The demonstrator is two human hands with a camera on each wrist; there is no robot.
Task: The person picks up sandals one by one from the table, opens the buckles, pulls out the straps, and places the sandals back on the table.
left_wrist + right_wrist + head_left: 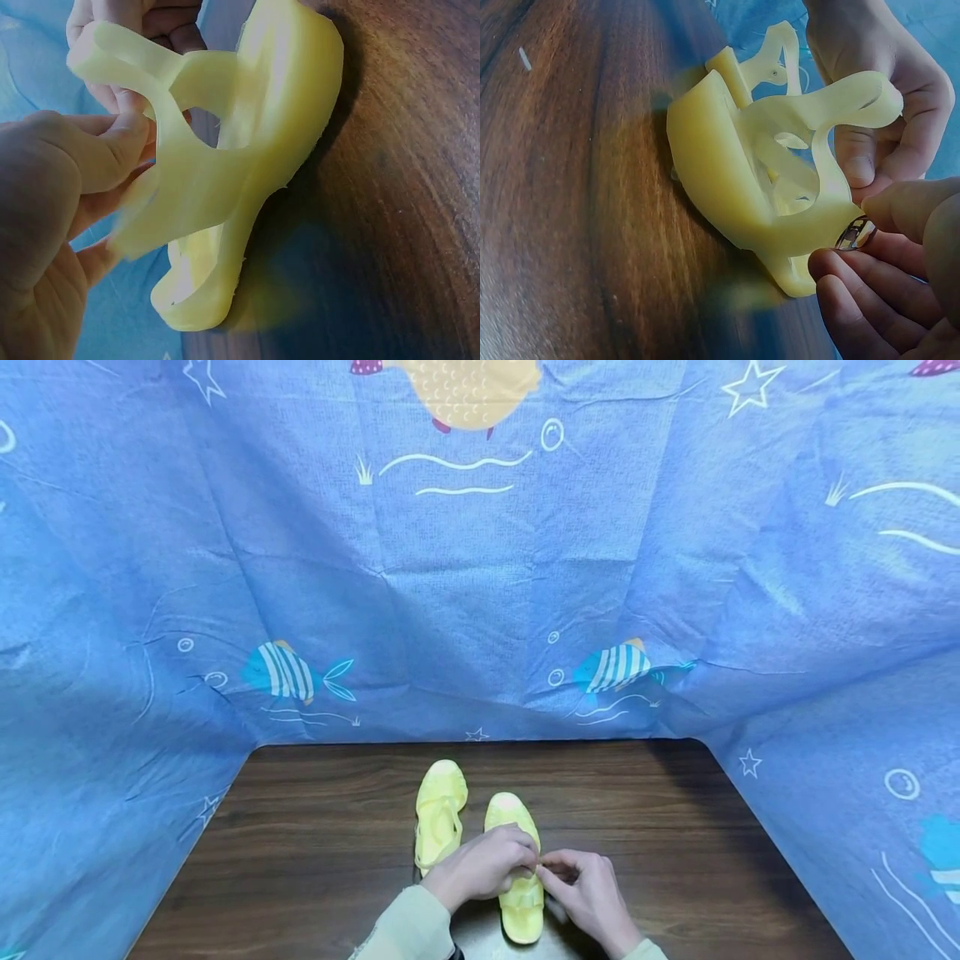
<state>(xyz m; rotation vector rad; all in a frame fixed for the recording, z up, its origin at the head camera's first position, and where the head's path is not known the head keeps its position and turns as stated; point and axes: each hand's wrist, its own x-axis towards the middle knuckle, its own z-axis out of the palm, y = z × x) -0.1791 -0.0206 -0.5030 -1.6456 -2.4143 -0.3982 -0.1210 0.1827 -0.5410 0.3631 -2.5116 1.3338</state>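
Note:
Two pale yellow jelly sandals lie on the dark wooden table. The nearer sandal is between my hands, its heel end toward me. At its side my right hand pinches a small metal buckle on the ankle strap between thumb and fingers. My left hand reaches over the sandal and pinches the strap close to the buckle, its fingertips near the right hand's. What exactly lies between the left fingertips is partly hidden. The other sandal stands a little farther off to the left, touched by neither hand.
The wooden table spreads around the sandals. A blue cloth with fish, stars and bubbles hangs behind the table and along both sides. A small white sliver lies on the wood.

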